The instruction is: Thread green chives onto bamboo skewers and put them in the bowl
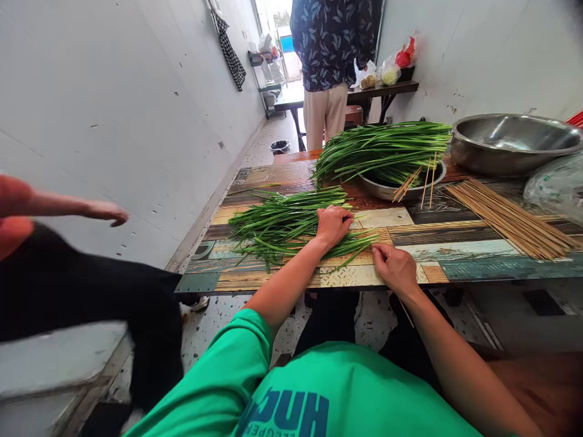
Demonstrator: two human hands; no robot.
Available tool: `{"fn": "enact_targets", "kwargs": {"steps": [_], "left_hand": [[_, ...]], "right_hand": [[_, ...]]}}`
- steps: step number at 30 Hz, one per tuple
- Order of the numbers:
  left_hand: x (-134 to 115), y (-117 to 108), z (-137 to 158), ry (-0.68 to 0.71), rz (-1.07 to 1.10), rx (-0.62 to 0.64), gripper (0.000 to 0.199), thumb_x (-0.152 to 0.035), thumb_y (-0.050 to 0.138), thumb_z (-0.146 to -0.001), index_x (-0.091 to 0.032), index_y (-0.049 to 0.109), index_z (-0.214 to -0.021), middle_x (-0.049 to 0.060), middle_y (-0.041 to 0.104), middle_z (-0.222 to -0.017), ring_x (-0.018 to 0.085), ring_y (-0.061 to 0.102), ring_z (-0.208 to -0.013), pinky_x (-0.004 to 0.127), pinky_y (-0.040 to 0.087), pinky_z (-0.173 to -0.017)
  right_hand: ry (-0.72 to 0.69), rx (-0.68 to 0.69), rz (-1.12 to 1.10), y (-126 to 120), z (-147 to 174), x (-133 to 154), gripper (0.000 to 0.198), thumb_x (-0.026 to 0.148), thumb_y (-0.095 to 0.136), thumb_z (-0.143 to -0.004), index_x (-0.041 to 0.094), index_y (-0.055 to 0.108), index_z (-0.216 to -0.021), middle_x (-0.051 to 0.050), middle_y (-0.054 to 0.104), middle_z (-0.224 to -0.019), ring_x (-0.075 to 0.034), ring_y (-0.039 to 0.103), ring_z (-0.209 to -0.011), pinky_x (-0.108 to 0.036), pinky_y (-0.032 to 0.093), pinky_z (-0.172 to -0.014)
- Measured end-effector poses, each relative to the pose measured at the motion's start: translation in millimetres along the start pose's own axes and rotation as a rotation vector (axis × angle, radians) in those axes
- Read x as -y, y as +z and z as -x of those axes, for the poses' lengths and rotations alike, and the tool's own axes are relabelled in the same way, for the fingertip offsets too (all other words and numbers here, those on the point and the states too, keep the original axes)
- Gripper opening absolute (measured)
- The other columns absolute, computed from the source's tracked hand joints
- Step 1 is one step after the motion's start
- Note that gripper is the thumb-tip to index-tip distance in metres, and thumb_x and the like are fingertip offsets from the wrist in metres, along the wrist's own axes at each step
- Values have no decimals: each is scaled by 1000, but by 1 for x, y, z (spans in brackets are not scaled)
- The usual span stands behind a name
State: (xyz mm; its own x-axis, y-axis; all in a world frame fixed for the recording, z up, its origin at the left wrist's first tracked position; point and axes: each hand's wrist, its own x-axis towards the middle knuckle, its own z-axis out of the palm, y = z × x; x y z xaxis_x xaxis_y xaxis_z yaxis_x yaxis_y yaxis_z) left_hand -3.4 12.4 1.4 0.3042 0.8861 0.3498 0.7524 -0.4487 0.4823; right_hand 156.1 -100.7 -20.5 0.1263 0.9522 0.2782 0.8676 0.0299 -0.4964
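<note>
Green garlic chives (277, 220) lie spread on the wood-patterned table, their cut ends pointing right. My left hand (334, 223) is closed over the ends of some of them. Just right of it, my right hand (395, 266) pinches a thin bamboo skewer (407, 312), whose lower length sticks out beneath the hand. Its fingertips are at the ends of a few chives near the table's front edge; the skewer's tip is hidden. Behind, a large heap of chives (385, 149) rests on a metal bowl (401, 193), with several skewers (427, 182) through their ends.
Loose bamboo skewers (510, 218) lie on the right beside a clear plastic bag (558, 185). A big steel basin (514, 136) stands behind them. One person (325, 67) stands beyond the table; another person's arm (68, 206) is at the left, by the wall.
</note>
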Motion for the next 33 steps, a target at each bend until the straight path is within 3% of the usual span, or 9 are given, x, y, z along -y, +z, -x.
{"fn": "enact_targets", "kwargs": {"steps": [13,19,21,24,26,33], "left_hand": [[0,-3,2,41,100,47,11,-19,68,-78,-22,77,-85,2,76,-95,18,65,-95,32,45,-94],[2,-17,0,308,199,347,18,-22,59,-86,-22,76,-90,2,75,-97,15,65,-94,26,46,-90],[6,-23,-3,251,117,274,22,-24,54,-89,-22,75,-93,4,74,-100,16,63,-96,30,44,-91],[13,-29,-3,49,-120,53,21,-29,55,-89,-22,75,-93,7,72,-98,23,59,-100,40,38,-94],[15,-31,-1,-32,-219,-10,20,-34,58,-87,-22,75,-87,9,71,-93,26,56,-100,43,34,-94],[16,-32,1,-14,-252,98,15,-25,60,-84,-25,74,-89,7,66,-97,25,51,-103,42,33,-91]], "right_hand": [[-2,-18,10,-1,0,1,30,31,46,-85,21,74,-91,-6,71,-73,-17,62,-65,-25,34,-58],[21,-34,0,0,1,1,33,33,44,-86,20,73,-95,-6,71,-73,-17,60,-63,-26,33,-57],[20,-48,-10,1,1,1,33,33,45,-86,21,73,-97,-6,73,-77,-17,61,-66,-26,34,-58],[24,-40,-17,0,1,1,32,32,46,-86,20,73,-96,-6,73,-78,-17,62,-67,-25,34,-59],[25,-31,-14,0,1,2,32,32,46,-86,20,73,-96,-6,73,-77,-17,62,-66,-25,34,-59],[20,-23,12,1,2,1,31,31,46,-86,21,73,-95,-6,72,-75,-17,61,-64,-26,32,-58]]}}
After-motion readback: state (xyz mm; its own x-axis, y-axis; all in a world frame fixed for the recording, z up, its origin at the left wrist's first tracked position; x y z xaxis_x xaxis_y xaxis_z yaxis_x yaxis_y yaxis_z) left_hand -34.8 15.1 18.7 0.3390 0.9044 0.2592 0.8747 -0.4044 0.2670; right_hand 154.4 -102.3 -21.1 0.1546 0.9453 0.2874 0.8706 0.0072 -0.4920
